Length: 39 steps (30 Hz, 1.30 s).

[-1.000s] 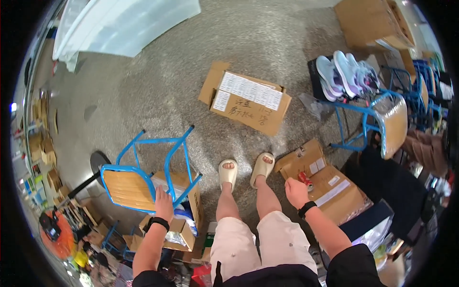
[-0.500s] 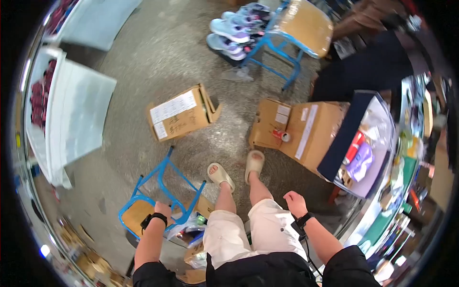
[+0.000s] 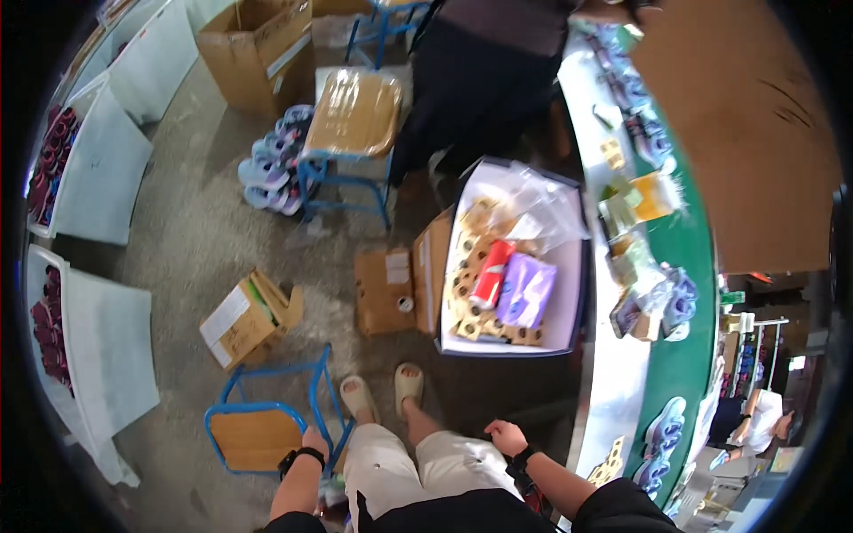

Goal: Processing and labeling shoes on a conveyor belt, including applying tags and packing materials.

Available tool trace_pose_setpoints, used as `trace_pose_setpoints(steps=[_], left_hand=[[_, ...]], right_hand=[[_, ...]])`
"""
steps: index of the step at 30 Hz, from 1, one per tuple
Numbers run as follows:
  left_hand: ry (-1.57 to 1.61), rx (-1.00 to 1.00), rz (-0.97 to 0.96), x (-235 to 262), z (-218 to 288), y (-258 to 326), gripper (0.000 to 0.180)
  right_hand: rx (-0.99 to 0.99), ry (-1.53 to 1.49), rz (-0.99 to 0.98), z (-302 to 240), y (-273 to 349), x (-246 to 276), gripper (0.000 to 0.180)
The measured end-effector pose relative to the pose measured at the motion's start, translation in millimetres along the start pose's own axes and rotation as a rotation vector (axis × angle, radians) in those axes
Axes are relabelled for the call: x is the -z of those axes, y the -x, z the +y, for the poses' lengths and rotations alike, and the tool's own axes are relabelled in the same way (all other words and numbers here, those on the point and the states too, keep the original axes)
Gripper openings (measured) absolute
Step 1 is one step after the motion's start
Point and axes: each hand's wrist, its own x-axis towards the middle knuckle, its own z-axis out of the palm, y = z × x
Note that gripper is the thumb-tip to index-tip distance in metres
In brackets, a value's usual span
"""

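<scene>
My left hand hangs low beside a blue-framed stool with a wooden seat, overlapping the frame by the seat's right edge. Its fingers are mostly hidden, and whether it touches the stool is unclear. My right hand is loosely closed with nothing visible in it, in front of my white shorts. Ahead of it, a large dark-edged open box sits on a brown carton. Inside lie a purple packet, a red can-like item, clear plastic and several pale cut pieces with dark holes.
A green-topped bench with shoes runs along the right. White bins line the left. Cardboard boxes, a second stool and stacked shoes stand ahead. Another person in dark clothes is at the far side.
My view has swung right, bringing the bench and the inside of the dark-edged box into sight. Both hands remain low at my sides; the right stays loosely closed.
</scene>
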Motion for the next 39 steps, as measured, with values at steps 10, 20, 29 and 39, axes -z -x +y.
trace_pose_setpoints(steps=[10,20,29,39], left_hand=[[1.449,0.076,1.047,192.1,-61.3,68.5,0.027],[1.830,-0.142,1.819,298.4,-238.8,229.0,0.029],[1.528,-0.156,2.531,306.9,-317.4,401.4,0.038],[0.908,0.013,2.763,328.8,-309.7,496.8,0.063]], right_hand=[[0.030,-0.585,0.635,-53.0,40.6,198.4,0.019],[0.648,-0.750,0.883,-241.2,134.1,350.2,0.019],[0.821,-0.638,0.636,-313.7,149.0,305.0,0.017],[0.863,-0.721,0.567,-333.2,129.6,281.6,0.016]])
